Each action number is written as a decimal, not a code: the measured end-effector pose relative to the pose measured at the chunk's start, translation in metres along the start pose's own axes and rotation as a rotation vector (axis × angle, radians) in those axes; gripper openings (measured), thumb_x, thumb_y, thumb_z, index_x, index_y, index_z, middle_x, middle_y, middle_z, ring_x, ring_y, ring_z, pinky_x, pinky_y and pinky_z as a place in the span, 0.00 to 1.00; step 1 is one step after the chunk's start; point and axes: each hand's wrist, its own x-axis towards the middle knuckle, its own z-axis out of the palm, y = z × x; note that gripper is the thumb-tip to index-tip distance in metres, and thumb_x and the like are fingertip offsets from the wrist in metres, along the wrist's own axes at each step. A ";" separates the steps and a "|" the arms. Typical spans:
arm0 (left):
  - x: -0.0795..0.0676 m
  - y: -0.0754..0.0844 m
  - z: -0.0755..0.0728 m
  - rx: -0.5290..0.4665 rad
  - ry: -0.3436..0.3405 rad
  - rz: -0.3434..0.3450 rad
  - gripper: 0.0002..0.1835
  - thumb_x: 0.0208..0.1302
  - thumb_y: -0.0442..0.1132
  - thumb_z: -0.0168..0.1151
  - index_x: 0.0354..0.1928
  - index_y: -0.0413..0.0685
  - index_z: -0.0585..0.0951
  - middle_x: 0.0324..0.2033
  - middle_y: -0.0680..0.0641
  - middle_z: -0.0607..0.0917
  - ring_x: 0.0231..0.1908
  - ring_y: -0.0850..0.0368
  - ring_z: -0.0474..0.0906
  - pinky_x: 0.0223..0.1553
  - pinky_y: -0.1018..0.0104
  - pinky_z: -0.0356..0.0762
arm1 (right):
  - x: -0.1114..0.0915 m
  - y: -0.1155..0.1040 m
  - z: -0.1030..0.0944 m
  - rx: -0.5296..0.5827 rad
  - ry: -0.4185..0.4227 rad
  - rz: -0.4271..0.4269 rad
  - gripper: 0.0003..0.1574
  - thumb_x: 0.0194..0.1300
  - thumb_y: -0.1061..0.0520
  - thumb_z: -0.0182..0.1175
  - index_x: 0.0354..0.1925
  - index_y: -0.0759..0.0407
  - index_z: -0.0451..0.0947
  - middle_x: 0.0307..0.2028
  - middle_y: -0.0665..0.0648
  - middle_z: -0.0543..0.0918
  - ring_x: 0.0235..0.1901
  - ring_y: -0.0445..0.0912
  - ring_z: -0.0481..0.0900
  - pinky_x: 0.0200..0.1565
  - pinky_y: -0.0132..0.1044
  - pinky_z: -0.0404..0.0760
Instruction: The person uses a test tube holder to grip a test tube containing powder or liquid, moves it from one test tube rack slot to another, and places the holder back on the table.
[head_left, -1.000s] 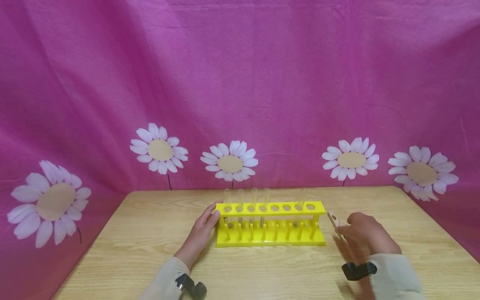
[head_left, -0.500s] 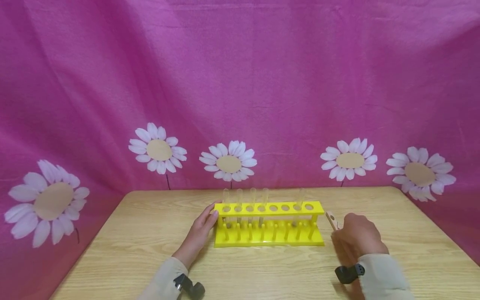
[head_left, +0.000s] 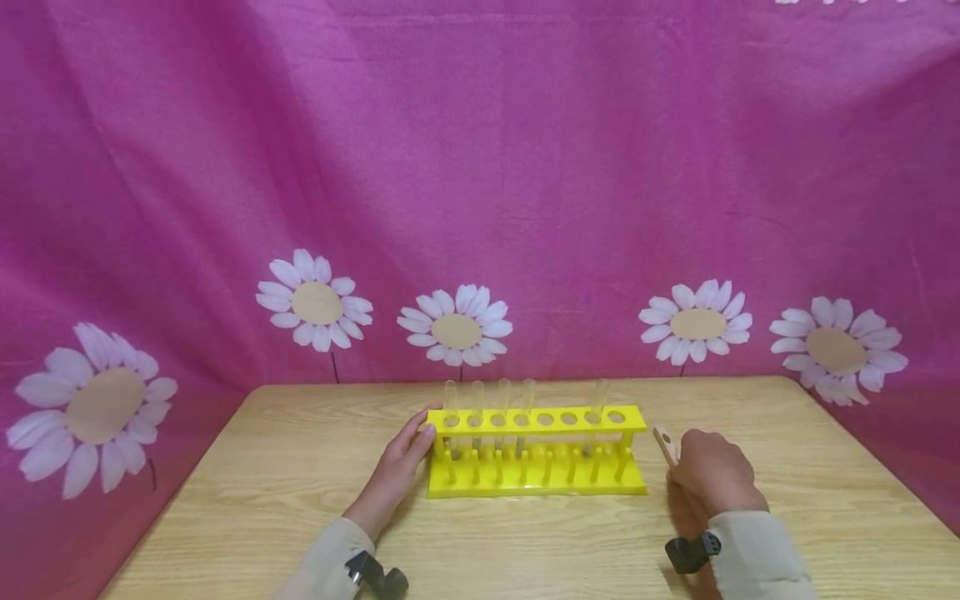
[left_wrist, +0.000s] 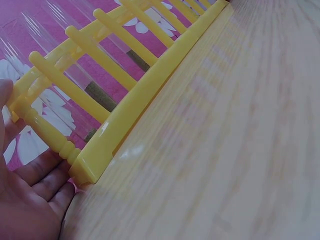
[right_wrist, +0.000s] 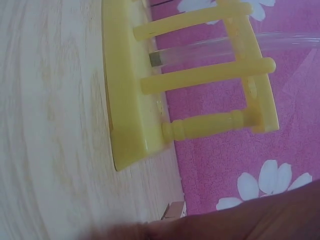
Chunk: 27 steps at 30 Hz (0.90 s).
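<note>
A yellow test tube rack [head_left: 558,487] stands upright on the table, with a row of pegs along its front. Several clear test tubes [head_left: 505,396] stand in its holes, most toward the left; a lone tube [head_left: 599,400] is near the right end. Dark matter [left_wrist: 99,95] lies in the tube bottoms. My left hand [head_left: 393,471] grips the rack's left end, thumb at the top bar. Right of the rack, my right hand [head_left: 716,471] holds a wooden test tube holder [head_left: 664,447], whose far tip points toward the backdrop; the hand hides its rest.
The wood-grain table [head_left: 525,550] reaches back to a magenta cloth backdrop [head_left: 570,167] printed with white daisies. Black wrist cameras [head_left: 693,552] sit on both sleeves. A narrow strip of table separates the rack from the right hand.
My right hand has shifted slightly left, its fingers now closer round the wooden holder. The left hand stays on the rack, and the rack keeps its place.
</note>
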 end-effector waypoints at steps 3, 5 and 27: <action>0.000 0.000 0.001 0.008 0.000 -0.014 0.25 0.59 0.64 0.47 0.59 0.76 0.65 0.61 0.60 0.66 0.62 0.57 0.58 0.63 0.52 0.56 | 0.000 0.002 0.000 0.001 0.011 -0.001 0.11 0.48 0.57 0.62 0.21 0.63 0.72 0.18 0.57 0.72 0.19 0.50 0.68 0.19 0.39 0.68; 0.001 0.001 0.002 0.008 0.000 -0.014 0.24 0.59 0.65 0.47 0.59 0.77 0.65 0.61 0.62 0.66 0.63 0.58 0.57 0.63 0.53 0.55 | 0.000 0.003 0.000 0.003 0.007 0.005 0.11 0.48 0.57 0.63 0.22 0.64 0.73 0.19 0.57 0.72 0.20 0.50 0.69 0.19 0.39 0.68; -0.001 0.001 0.000 0.025 0.004 0.008 0.24 0.60 0.64 0.47 0.59 0.76 0.66 0.59 0.61 0.68 0.60 0.58 0.61 0.63 0.55 0.55 | 0.006 0.006 0.003 -0.015 0.034 0.017 0.06 0.49 0.62 0.60 0.24 0.65 0.74 0.19 0.58 0.71 0.19 0.51 0.67 0.18 0.38 0.66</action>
